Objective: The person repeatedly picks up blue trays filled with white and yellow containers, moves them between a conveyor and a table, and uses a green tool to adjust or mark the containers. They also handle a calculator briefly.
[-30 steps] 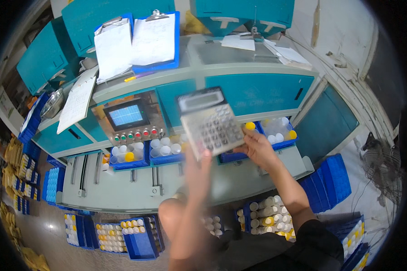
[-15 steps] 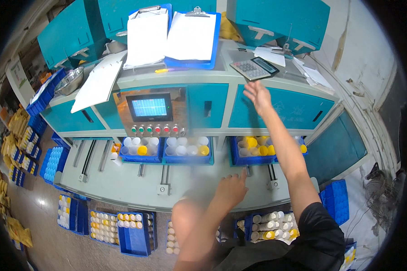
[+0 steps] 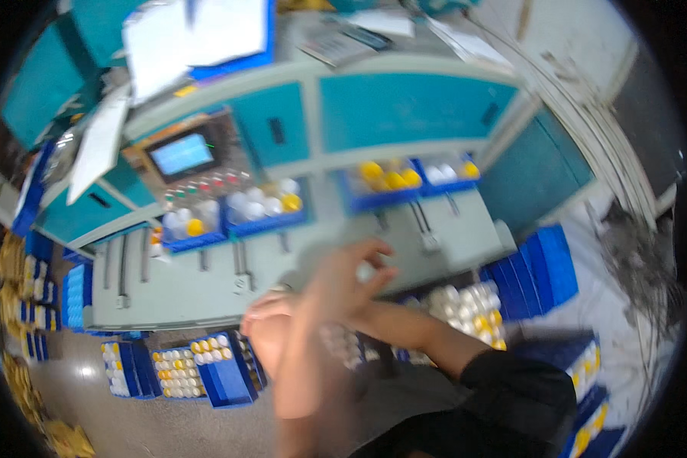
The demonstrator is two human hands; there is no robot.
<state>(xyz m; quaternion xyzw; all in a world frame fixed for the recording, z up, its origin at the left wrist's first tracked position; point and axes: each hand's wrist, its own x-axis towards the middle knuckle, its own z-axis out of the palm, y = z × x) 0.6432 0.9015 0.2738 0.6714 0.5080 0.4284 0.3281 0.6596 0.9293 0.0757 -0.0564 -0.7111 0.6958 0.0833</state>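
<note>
A teal and grey machine fills the upper part of the view, with a small lit control screen above a row of coloured buttons on its left side. Clipboards with white paper and a calculator lie on its top, and blue trays of white and yellow round pieces line its front ledge. More blue bins holding similar pieces sit on the grey floor, beside a stack of blue bins at right
</note>
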